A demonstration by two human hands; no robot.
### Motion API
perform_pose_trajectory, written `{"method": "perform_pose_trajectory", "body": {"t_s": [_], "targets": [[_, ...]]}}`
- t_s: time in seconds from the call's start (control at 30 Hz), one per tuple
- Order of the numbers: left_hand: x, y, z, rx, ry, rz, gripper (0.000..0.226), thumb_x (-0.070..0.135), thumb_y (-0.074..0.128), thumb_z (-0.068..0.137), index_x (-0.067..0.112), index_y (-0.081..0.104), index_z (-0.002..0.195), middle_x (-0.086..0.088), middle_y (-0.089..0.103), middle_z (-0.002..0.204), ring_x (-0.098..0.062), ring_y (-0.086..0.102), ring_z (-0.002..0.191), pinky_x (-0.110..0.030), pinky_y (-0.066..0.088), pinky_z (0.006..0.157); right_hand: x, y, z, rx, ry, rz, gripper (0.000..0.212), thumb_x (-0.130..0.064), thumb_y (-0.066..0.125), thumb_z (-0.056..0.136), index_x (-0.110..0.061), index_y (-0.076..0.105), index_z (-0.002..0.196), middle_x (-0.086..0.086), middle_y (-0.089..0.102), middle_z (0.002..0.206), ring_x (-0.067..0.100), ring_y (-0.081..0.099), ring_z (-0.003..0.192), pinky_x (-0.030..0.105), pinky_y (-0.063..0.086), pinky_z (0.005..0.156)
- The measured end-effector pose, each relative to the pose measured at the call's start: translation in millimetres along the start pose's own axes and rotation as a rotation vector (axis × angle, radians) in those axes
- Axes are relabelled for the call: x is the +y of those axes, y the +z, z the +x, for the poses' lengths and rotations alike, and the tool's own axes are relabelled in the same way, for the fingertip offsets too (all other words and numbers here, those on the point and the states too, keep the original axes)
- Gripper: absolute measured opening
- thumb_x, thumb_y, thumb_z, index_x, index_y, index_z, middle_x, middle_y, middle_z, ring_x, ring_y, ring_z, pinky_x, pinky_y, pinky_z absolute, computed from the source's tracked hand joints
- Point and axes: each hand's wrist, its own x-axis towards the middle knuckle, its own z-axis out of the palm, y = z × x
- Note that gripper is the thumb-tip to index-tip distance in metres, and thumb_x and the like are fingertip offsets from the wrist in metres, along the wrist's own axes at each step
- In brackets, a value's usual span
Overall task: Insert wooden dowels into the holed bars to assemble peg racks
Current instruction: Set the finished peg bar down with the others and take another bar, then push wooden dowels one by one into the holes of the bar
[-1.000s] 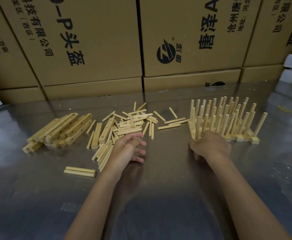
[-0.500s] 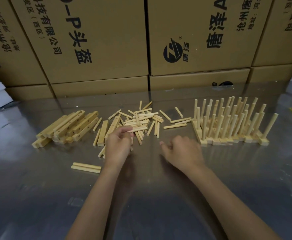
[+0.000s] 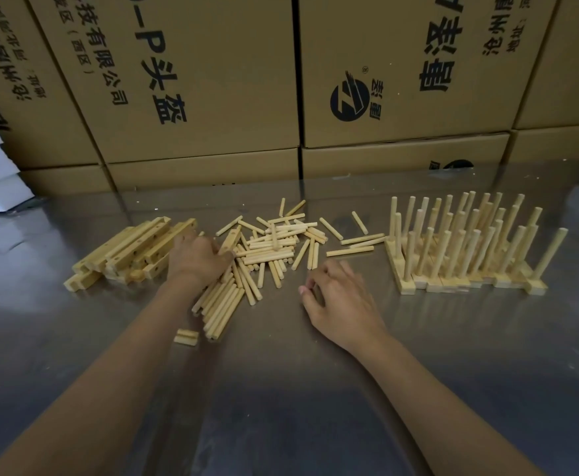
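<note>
2 hands: both reach out over the metal surface (image 3: 281, 389), bare forearms in view.
Left hand (image 3: 197, 257): lies at the seam between the holed bars (image 3: 133, 247) and the loose dowels (image 3: 274, 245), back up; its fingers are hidden, so what it grasps, if anything, cannot be told.
Right hand (image 3: 338, 298): hovers low near the dowel heap, fingers loosely curled, nothing visible in them.
Holed bars: stacked in a heap at the left, lying flat.
Loose dowels: scattered in the middle — some bundled beside the left wrist.
Finished peg racks (image 3: 466, 249): at the right, side by side, pegs upright.
Short wooden offcut (image 3: 187, 337): lies just beside the left forearm.
Backdrop: cardboard boxes (image 3: 195, 80) with printed characters — stacked behind the surface.
</note>
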Motion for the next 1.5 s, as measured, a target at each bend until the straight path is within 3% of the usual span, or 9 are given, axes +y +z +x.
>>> {"method": "perform_pose_trajectory", "body": {"t_s": [0.13, 0.23, 0.33, 0.57, 0.77, 0.87, 1.0, 1.23, 1.5], "targets": [[2.4, 8.9, -6.3, 0.092, -0.080, -0.159, 0.039, 0.041, 0.063, 0.094, 0.008, 0.070, 0.074, -0.018, 0.066, 0.108, -0.035, 0.048, 0.121, -0.041, 0.039, 0.105, 2.1, -0.1, 0.4, 0.002, 0.010, 0.019, 0.025, -0.041, 0.047, 0.097, -0.023, 0.064, 0.102, -0.008, 0.051, 0.104, 0.010, 0.043, 0.103, 0.031, 0.041, 0.090], [5.8, -0.4, -22.6, 0.207, -0.150, -0.426, 0.034, 0.032, 0.065, 0.094, 0.006, 0.070, 0.073, -0.007, 0.062, 0.070, -0.024, 0.059, 0.076, -0.033, 0.046, 0.067, 2.2, -0.8, 0.6, -0.002, 0.017, 0.021, 0.025, -0.041, 0.046, 0.097, -0.023, 0.064, 0.100, -0.008, 0.052, 0.103, 0.011, 0.044, 0.101, 0.031, 0.038, 0.088], [28.1, -17.0, -53.8, 0.279, -0.079, -0.600, 0.020, 0.034, 0.066, 0.095, 0.016, 0.069, 0.088, 0.004, 0.061, 0.067, -0.009, 0.052, 0.054, -0.024, 0.035, 0.047, -1.5, -2.2, 2.4, 0.012, 0.070, 0.103, 0.028, -0.042, 0.046, 0.099, -0.023, 0.066, 0.100, -0.009, 0.057, 0.102, 0.011, 0.047, 0.101, 0.033, 0.037, 0.088], [90.7, -5.6, -119.1, -0.006, 0.245, -0.823, 0.017, 0.030, 0.079, 0.082, 0.025, 0.064, 0.089, 0.007, 0.060, 0.081, 0.000, 0.053, 0.061, -0.016, 0.037, 0.055, -31.8, -31.8, 8.5, -0.028, 0.594, 1.244, 0.028, -0.031, 0.047, 0.103, -0.015, 0.069, 0.097, -0.001, 0.072, 0.079, 0.010, 0.065, 0.063, 0.024, 0.050, 0.054], [83.3, -15.6, -117.3, -0.466, 0.079, -1.365, 0.029, 0.044, 0.056, 0.097, 0.026, 0.070, 0.115, 0.000, 0.074, 0.106, -0.018, 0.070, 0.098, -0.029, 0.054, 0.076, -40.8, -43.4, 2.0, -0.097, 0.533, 1.279, 0.027, -0.030, 0.042, 0.105, -0.025, 0.068, 0.106, -0.009, 0.074, 0.089, 0.001, 0.070, 0.075, 0.015, 0.051, 0.056], [74.5, -15.1, -119.3, -0.612, -0.017, -1.560, 0.051, 0.051, 0.042, 0.102, 0.012, 0.070, 0.119, -0.008, 0.073, 0.106, -0.022, 0.070, 0.077, -0.033, 0.053, 0.052, -55.8, -35.5, -4.4, -0.220, 0.476, 1.262, 0.027, -0.035, 0.044, 0.104, -0.022, 0.068, 0.104, -0.007, 0.071, 0.075, 0.009, 0.068, 0.065, 0.024, 0.053, 0.050], [58.9, -16.9, -112.3, -0.408, -0.119, -1.647, 0.046, 0.051, 0.042, 0.101, 0.013, 0.068, 0.098, -0.001, 0.063, 0.078, -0.013, 0.060, 0.063, -0.027, 0.049, 0.056, -66.1, -25.6, -13.5, -0.257, 0.381, 1.049, 0.039, -0.041, 0.043, 0.103, -0.014, 0.067, 0.089, -0.005, 0.064, 0.061, 0.009, 0.059, 0.055, 0.027, 0.048, 0.054], [5.8, -36.9, -94.0, -0.167, -0.116, -1.881, 0.037, 0.047, 0.038, 0.104, 0.017, 0.058, 0.093, 0.006, 0.049, 0.066, -0.008, 0.042, 0.052, -0.020, 0.036, 0.046, -88.8, 4.2, -27.0, -0.056, -0.188, 0.334, 0.020, -0.022, 0.051, 0.094, -0.019, 0.068, 0.104, -0.009, 0.060, 0.103, 0.010, 0.045, 0.102, 0.033, 0.037, 0.090], [-14.7, -46.5, -88.6, -0.116, -0.098, -1.955, 0.036, 0.048, 0.040, 0.103, 0.019, 0.059, 0.092, 0.005, 0.046, 0.066, -0.009, 0.037, 0.052, -0.021, 0.030, 0.043, -150.6, 28.9, 7.2, -0.231, -0.145, 0.303, 0.018, -0.032, 0.062, 0.087, -0.021, 0.074, 0.096, -0.004, 0.059, 0.116, 0.019, 0.037, 0.112, 0.039, 0.030, 0.094]]}}
